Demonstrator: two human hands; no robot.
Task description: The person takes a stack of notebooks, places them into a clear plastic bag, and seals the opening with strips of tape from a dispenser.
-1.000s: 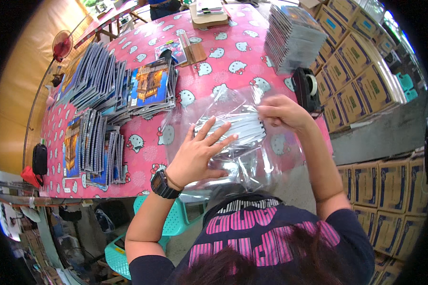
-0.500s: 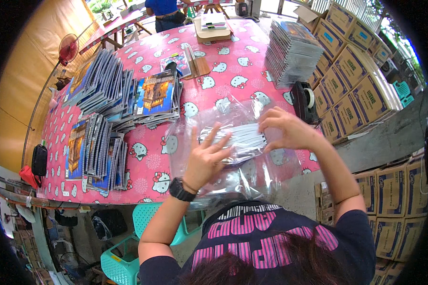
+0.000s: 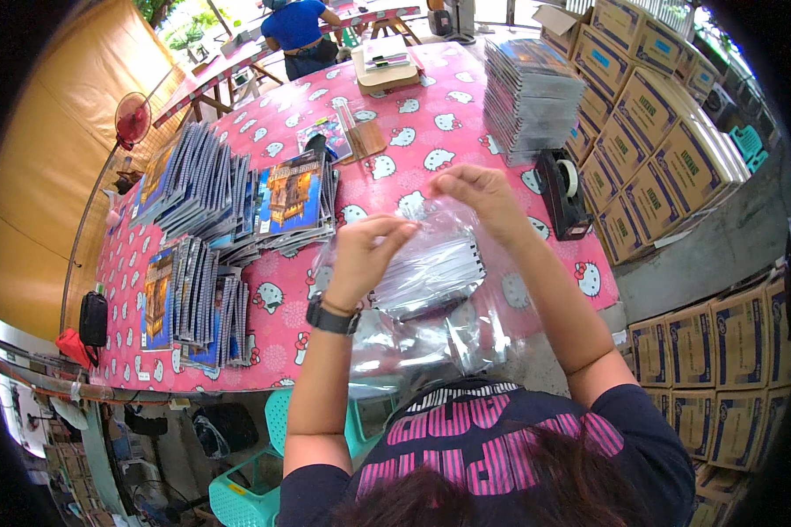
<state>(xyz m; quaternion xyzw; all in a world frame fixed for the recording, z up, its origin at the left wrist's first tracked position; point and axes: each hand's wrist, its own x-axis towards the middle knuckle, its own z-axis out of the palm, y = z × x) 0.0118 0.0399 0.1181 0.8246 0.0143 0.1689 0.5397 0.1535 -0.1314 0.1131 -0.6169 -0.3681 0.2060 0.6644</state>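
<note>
A stack of spiral-bound notebooks (image 3: 431, 279) lies in front of me with its white page edges up. Loose clear plastic (image 3: 466, 338) wraps around it and spreads toward my body. My left hand (image 3: 365, 259), a black watch on its wrist, pinches the film at the stack's far side. Higher and to the right, my right hand (image 3: 485, 200) is closed, thumb against fingers, on the far part of the same plastic. Both hands are just beyond the notebooks, slightly apart.
Spiral notebooks (image 3: 206, 184) lie in overlapping piles at left. A tall notebook stack (image 3: 532, 101) stands at far right, near a black tape dispenser (image 3: 564, 193). Cartons (image 3: 650, 132) are piled beyond the table's right edge. A person in blue (image 3: 294, 31) stands at another table.
My left hand has gone from spread flat on the wrapped stack to pinching the film. The right hand has moved up and left from the stack's right end, lifting plastic.
</note>
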